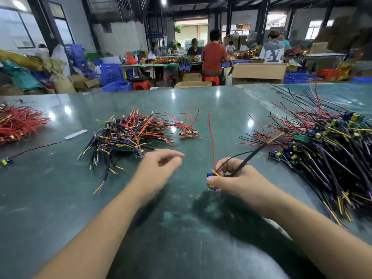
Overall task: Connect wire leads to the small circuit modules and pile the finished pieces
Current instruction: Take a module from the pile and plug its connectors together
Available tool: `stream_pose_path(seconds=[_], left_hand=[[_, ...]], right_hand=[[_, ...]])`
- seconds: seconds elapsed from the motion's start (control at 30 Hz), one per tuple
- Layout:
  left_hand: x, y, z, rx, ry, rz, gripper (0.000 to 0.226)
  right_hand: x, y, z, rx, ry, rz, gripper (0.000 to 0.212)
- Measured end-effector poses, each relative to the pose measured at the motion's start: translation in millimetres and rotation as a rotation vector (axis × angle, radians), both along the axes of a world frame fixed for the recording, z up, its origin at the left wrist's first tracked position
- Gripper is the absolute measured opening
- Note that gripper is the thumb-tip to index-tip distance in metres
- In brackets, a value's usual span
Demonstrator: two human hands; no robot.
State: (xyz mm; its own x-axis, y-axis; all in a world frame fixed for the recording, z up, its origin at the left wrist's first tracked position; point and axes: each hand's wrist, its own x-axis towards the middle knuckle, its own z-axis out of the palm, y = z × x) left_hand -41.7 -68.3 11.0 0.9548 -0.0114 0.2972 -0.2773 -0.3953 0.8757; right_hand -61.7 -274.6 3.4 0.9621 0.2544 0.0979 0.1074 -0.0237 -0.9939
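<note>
My right hand (235,178) grips a small blue circuit module (211,181) just above the green table (181,228); a red lead (211,137) rises from it and black sleeved leads (249,156) slant up to the right. My left hand (161,168) hovers to the left of the module, blurred, with fingers loosely curled and nothing in them. A pile of wired modules (128,133) lies beyond my left hand. A larger heap of modules with red and black leads (326,150) spreads at the right.
A few wired modules (189,132) lie apart behind the middle pile. A bundle of red wires (18,123) sits at the far left, a lone module (6,161) at the left edge, a white strip (75,134) nearby. People work at benches beyond the table.
</note>
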Motion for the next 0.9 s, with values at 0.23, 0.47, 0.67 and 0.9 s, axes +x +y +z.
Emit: stream_pose_path(seconds=[0.23,0.47,0.67,0.9], left_hand=[[-14.0,-23.1,-8.7,-0.256,0.294,-0.429,0.017],[-17.8,-15.4,-6.4,-0.214,0.289,-0.641,0.036],[-16.3,-21.2,-8.5,-0.289,0.193,-0.458,0.006],[-12.5,-19.6,-4.5,-0.490,0.226,-0.312,0.010]], right_hand=[[-1.2,4.4,-3.3,-0.339,-0.148,0.052,0.052],[-3.9,6.1,-2.1,-0.511,-0.290,-0.074,0.058],[-3.8,4.1,-4.6,-0.472,-0.390,-0.055,0.032],[-4.9,5.4,-1.1,-0.394,-0.542,-0.092,0.021]])
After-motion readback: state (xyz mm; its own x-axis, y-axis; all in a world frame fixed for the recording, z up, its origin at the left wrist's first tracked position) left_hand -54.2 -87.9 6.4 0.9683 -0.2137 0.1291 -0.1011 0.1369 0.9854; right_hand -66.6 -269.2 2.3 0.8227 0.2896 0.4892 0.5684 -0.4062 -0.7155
